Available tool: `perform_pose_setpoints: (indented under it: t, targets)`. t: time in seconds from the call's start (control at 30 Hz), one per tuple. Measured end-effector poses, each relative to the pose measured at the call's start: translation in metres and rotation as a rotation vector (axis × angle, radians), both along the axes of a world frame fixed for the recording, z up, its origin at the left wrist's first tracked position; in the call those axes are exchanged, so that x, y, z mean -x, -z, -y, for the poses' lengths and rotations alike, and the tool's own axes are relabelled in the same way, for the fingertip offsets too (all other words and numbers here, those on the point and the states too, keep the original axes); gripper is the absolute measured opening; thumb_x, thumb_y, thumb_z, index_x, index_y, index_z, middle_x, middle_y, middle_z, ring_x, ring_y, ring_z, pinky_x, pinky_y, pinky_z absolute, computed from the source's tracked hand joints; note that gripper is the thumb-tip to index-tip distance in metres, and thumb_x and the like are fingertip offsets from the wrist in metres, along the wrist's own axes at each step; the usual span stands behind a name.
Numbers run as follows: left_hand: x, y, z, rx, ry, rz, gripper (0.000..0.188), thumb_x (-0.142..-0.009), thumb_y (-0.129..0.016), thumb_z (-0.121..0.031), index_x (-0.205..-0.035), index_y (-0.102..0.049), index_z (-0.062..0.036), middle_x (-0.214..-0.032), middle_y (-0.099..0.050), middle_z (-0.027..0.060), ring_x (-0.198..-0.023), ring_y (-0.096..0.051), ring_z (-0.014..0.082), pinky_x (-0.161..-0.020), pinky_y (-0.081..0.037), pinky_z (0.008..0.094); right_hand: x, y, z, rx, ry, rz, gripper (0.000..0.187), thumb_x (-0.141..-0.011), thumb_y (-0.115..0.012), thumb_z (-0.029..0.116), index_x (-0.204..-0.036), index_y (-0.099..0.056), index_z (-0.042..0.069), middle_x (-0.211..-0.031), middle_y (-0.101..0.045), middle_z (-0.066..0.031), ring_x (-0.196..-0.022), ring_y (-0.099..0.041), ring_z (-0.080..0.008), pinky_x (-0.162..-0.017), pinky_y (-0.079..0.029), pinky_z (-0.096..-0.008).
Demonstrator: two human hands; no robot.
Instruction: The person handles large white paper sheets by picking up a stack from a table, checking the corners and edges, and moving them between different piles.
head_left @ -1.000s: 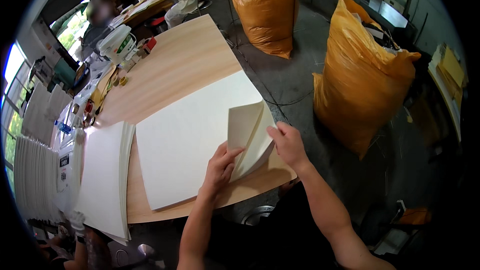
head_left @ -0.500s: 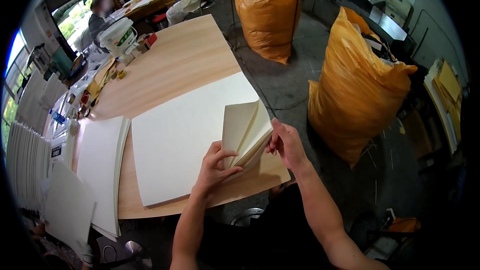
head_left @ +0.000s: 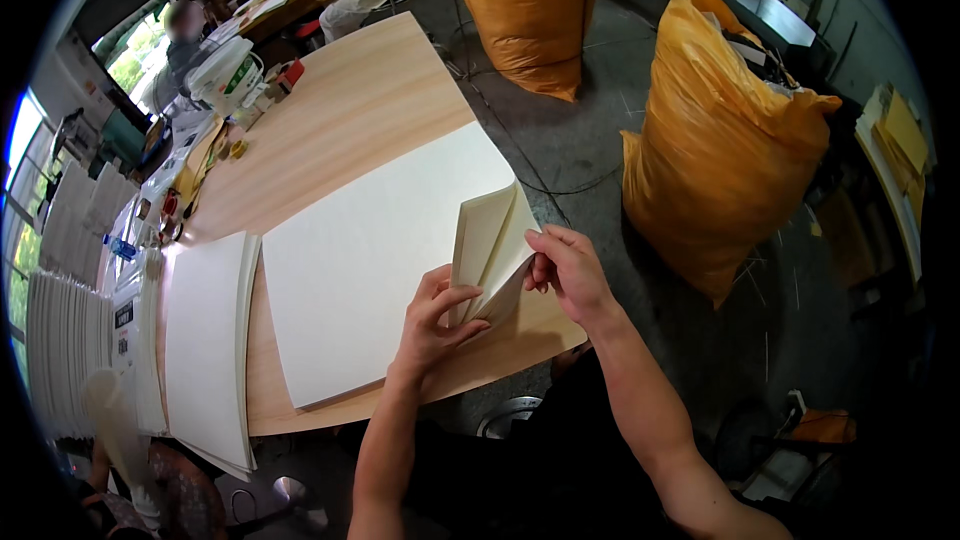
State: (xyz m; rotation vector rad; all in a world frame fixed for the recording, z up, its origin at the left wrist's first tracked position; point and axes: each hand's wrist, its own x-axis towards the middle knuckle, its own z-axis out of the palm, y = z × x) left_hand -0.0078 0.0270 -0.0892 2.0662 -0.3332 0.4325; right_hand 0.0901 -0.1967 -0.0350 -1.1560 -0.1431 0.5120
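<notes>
A pile of large white paper sheets (head_left: 365, 270) lies on the light wooden table (head_left: 330, 120). Its near right corner is lifted and bent back, with several layers fanned apart. My left hand (head_left: 432, 325) is closed on the lower end of this fanned corner, thumb on the near side and fingers across the layers. At the corner's right edge, my right hand (head_left: 566, 268) pinches the sheets between thumb and curled fingers. Exactly how many layers each hand holds cannot be made out.
Left of the pile lies a narrower white stack (head_left: 205, 340), with upright stacked sheets (head_left: 68, 350) beyond it. A white bucket (head_left: 225, 75) and tape rolls (head_left: 238, 149) sit farther back. Orange sacks (head_left: 720, 150) stand right. A co-worker's blurred arm (head_left: 120, 430) is at lower left.
The view has shifted slightly. My right hand has slid a little along the sheet edge, and the fanned corner has narrowed. At lower left, a co-worker's white sheet has left its earlier spot.
</notes>
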Motion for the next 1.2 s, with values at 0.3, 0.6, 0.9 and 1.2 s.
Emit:
perform_pose_setpoints:
  t: [0.3,0.6,0.9,1.2]
  targets:
    - [-0.001,-0.004,0.011,0.1,-0.083,0.106,0.047,-0.087,-0.066,0.008,-0.128,-0.07,-0.0132,-0.148,-0.051,0.0192,-0.126,-0.062,0.0352,-0.098,-0.056,0.0413,0.006,0.009,-0.005,0.536,0.162,0.493,0.039,-0.101,-0.064,0.028,-0.068,-0.054,0.01,-0.057,-0.054,0.0014,-0.054,-0.06,-0.0122,-0.049,-0.041,-0.0266]
    - [-0.001,0.001,0.001,-0.044,0.01,0.066,0.054,-0.07,-0.094,-0.013,-0.12,-0.073,-0.0156,-0.139,-0.055,0.0135,-0.117,-0.066,0.0323,-0.094,-0.058,0.0418,0.001,0.002,-0.001,-0.014,0.032,0.028,0.037,-0.102,-0.061,0.022,-0.069,-0.052,0.01,-0.06,-0.054,-0.0002,-0.054,-0.059,-0.0132,-0.05,-0.042,-0.0265]
    - [-0.001,-0.001,0.0,-0.037,-0.019,0.009,0.058,-0.068,-0.094,-0.012,-0.122,-0.073,-0.0159,-0.141,-0.056,0.0149,-0.12,-0.063,0.0313,-0.098,-0.056,0.0416,0.047,0.04,0.014,0.828,0.232,1.292,0.02,-0.079,-0.068,0.018,-0.094,-0.07,0.006,-0.11,-0.066,-0.0176,-0.115,-0.057,-0.042,-0.106,-0.043,-0.052]
    - [0.003,-0.009,0.014,-0.442,-0.013,0.082,0.076,-0.073,-0.086,-0.016,-0.143,-0.058,-0.0176,-0.148,-0.055,0.0132,-0.116,-0.067,0.03,-0.097,-0.057,0.0444,0.051,0.071,0.012,0.802,-0.244,0.857,0.03,-0.086,-0.061,0.021,-0.106,-0.072,0.002,-0.109,-0.068,-0.0255,-0.094,-0.067,-0.0427,-0.088,-0.053,-0.0489]
